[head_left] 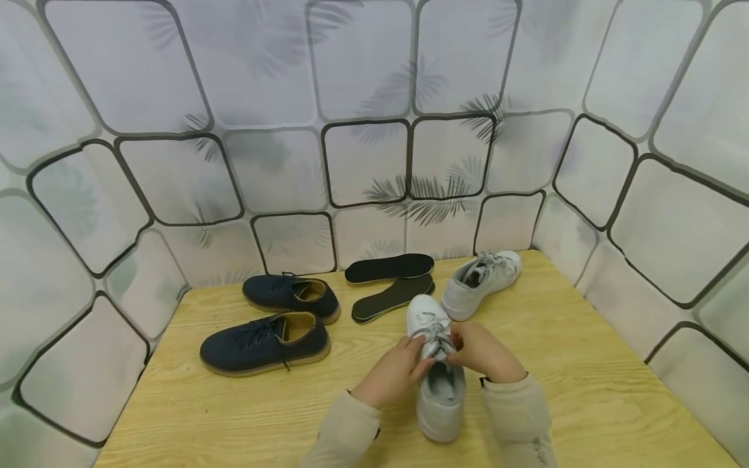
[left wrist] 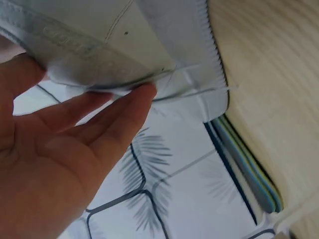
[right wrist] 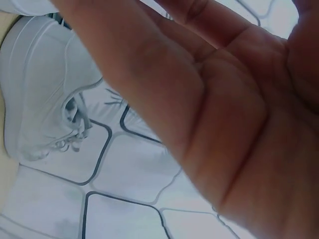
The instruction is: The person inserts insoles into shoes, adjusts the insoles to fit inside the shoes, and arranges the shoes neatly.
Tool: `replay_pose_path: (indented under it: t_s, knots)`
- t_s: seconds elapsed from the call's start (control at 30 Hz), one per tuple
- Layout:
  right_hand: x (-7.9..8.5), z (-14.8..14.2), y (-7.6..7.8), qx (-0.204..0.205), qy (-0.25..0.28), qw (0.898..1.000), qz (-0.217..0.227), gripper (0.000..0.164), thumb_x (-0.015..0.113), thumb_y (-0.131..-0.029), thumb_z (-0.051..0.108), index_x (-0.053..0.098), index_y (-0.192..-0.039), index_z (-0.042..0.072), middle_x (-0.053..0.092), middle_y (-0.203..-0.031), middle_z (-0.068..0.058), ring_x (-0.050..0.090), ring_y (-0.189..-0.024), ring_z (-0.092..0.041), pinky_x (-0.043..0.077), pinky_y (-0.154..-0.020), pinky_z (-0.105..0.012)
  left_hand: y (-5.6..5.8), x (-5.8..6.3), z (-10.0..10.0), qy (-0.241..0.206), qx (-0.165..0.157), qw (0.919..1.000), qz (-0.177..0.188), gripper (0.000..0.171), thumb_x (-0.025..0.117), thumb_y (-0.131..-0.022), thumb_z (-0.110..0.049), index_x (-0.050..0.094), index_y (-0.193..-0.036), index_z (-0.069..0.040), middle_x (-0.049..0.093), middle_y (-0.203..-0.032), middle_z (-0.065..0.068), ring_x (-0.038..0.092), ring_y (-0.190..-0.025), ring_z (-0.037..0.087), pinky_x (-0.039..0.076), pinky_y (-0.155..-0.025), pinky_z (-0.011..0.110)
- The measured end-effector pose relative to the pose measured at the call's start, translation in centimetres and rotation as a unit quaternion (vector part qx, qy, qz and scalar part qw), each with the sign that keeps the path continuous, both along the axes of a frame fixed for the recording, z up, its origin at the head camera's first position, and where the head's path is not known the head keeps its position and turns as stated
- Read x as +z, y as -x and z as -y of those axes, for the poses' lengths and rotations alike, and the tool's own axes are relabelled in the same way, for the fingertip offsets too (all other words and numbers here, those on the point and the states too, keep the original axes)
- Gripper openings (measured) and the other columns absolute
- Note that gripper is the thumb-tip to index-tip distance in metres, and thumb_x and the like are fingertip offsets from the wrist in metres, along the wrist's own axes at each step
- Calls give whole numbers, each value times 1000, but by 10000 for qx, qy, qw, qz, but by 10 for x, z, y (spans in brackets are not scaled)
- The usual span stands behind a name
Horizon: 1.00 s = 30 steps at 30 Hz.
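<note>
A white sneaker (head_left: 440,419) with grey laces (head_left: 434,333) stands on the table, toe pointing away from me. From its left side, my left hand (head_left: 400,367) grips the upper beside the laces; in the left wrist view the fingertips (left wrist: 144,94) lie at the lace edge. On the opposite side my right hand (head_left: 482,351) grips the upper at the laces, thumb near the tongue. The right wrist view shows mostly the palm (right wrist: 224,109), and its fingertips are out of frame. The second white sneaker (head_left: 497,283) rests behind, to the right.
Two navy lace-up shoes (head_left: 251,348) sit on the left of the wooden table (head_left: 585,390). Dark insoles (head_left: 389,268) lie at the back, several layers seen edge-on in the left wrist view. Patterned fabric walls (head_left: 368,162) enclose the back and sides.
</note>
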State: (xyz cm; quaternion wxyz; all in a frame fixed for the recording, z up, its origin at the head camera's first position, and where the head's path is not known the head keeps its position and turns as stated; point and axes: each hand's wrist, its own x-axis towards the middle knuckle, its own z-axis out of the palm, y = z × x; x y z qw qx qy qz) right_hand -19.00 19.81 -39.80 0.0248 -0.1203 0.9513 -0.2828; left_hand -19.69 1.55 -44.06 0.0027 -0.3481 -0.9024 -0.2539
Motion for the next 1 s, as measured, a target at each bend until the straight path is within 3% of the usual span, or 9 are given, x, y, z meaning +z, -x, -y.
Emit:
replay_pose_path:
  t_s: [0.2,0.33,0.5,0.6,0.7,0.83,1.0]
  knots:
    - [1,-9,5,-21,122,9999,32,18,68,-61,0,51,-67,5,47,-60,1,42,-55,-12,36,-50,-26,4,-8,-9,-466,179,9987,-132,51,42,-92,-38,45,-124,1,51,-109,13,55,-94,20,46,-78,31]
    - [2,-12,5,-102,162,9998,78,16,67,-62,0,52,-67,5,47,-61,1,42,-55,-12,36,-50,-26,5,-11,-12,-552,211,9981,-172,54,41,-91,-41,46,-124,1,50,-113,13,55,-96,21,46,-80,32]
    - [1,-13,4,-185,226,9995,72,16,68,-61,1,53,-66,4,46,-59,1,41,-54,-11,36,-50,-26,13,-10,-6,-564,-9,9971,515,57,34,-91,-48,45,-127,-5,50,-114,7,52,-99,17,44,-82,31]
    - [1,-16,3,-313,255,9991,120,17,68,-60,1,53,-66,4,46,-59,1,42,-55,-12,36,-50,-26,31,-9,2,-593,-287,9943,838,52,37,-92,-45,48,-125,-7,52,-114,6,52,-102,17,42,-85,30]
    - [1,-17,3,-396,290,9985,248,16,68,-61,1,53,-66,4,49,-60,1,43,-56,-12,37,-51,-27,57,-7,11,-444,-301,9951,825,43,45,-92,-35,52,-120,-3,55,-114,9,52,-104,21,42,-86,32]
    - [1,-16,3,-408,386,9978,364,16,68,-61,1,53,-67,4,51,-62,0,45,-57,-12,39,-51,-27,93,-2,21,77,204,9974,686,37,52,-89,-24,53,-116,2,57,-109,13,54,-100,25,42,-85,36]
    - [-1,-14,4,-423,416,9977,332,17,69,-60,1,53,-66,5,49,-62,1,44,-58,-12,38,-52,-26,130,-1,24,562,1080,9912,514,38,55,-87,-15,49,-117,8,52,-115,21,51,-104,32,42,-86,39]
